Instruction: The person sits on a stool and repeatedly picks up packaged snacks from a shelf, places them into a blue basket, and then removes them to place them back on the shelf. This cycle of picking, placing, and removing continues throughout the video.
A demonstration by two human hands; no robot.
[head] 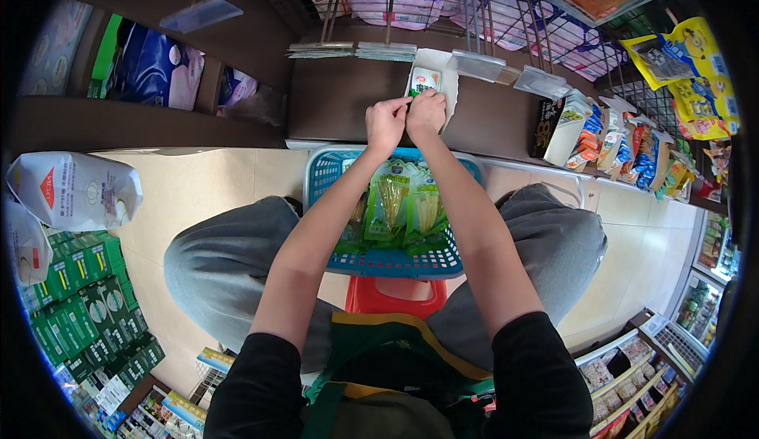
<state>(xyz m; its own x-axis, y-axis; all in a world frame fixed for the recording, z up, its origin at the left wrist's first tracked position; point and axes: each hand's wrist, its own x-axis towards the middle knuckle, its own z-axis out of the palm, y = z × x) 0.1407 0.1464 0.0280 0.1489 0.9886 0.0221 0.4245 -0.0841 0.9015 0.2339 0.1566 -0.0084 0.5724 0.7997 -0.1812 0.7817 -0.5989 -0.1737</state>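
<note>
A narrow open white carton (450, 77) stands on the brown shelf board (350, 101) ahead of me. A white snack packet (426, 77) with printed writing lies in its far end. My right hand (428, 111) is curled over the packet's near end inside the carton. Beside it, my left hand (386, 121) reaches its index finger to the carton's left edge, by the right hand; its fingertips' grip is hidden. Below my forearms, a blue plastic basket (385, 264) holds several green snack bags (388, 204) with clear windows.
The basket rests by a red plastic stool (397, 299) between my knees. Clear price-tag holders (477, 65) hang from wire hooks over the shelf. Display boxes of small packets (587, 136) fill its right end. White bags (77, 190) and stacked green cartons (89, 296) stand left.
</note>
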